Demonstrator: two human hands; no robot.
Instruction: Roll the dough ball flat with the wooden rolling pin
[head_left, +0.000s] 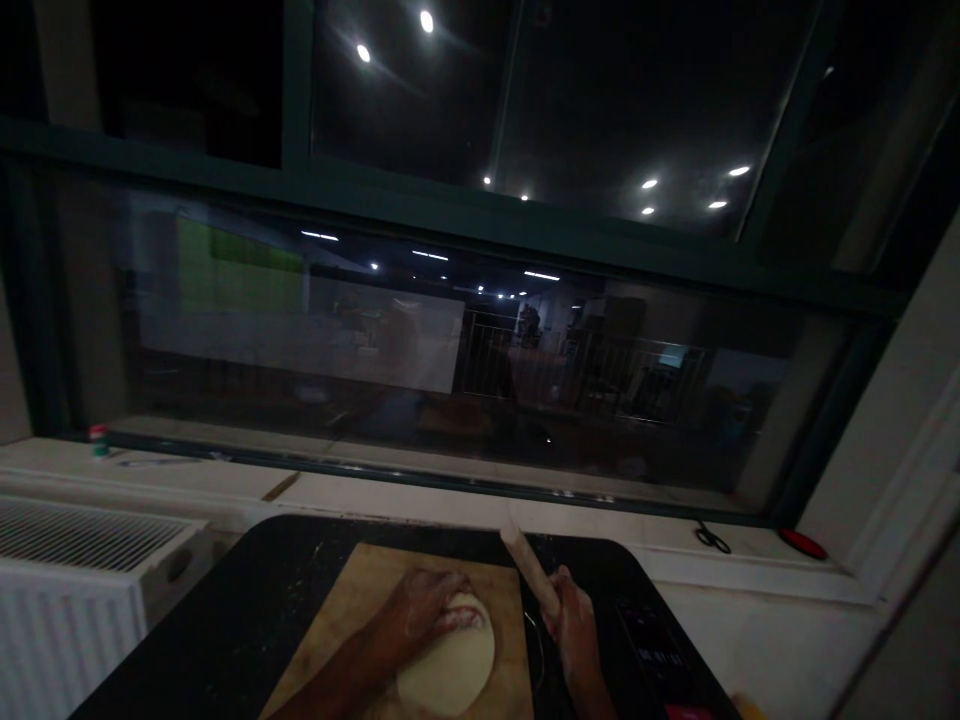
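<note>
While the left hand (435, 605) lies on the upper part of a round, flat sheet of dough (454, 670), the right hand (574, 615) closes around the lower end of a pale rolling pin (531, 568). The fingers of the left hand are curved together at the dough's far edge; whether they pinch it or merely rest there cannot be told. The dough lies on the right half of a wooden board (337, 620), and the rolling pin slants upward to the left, just beside the board's upper right corner. Beneath the board is a black table (225, 620) with rounded far corners, its left part flecked with pale specks. A dark device with dimly lit digits (660, 658) lies on the table to the right. Behind the table runs a pale windowsill (450, 500), bearing a small red-and-green container (99, 441) at the left and, at the right, dark-handled scissors (712, 538) near a red object with a dark rim (802, 544). A white radiator (67, 620) stands at the left. Above, a dark green window frame (450, 215) encloses dark panes dotted with bright lights; railings appear in the lower glass.
</note>
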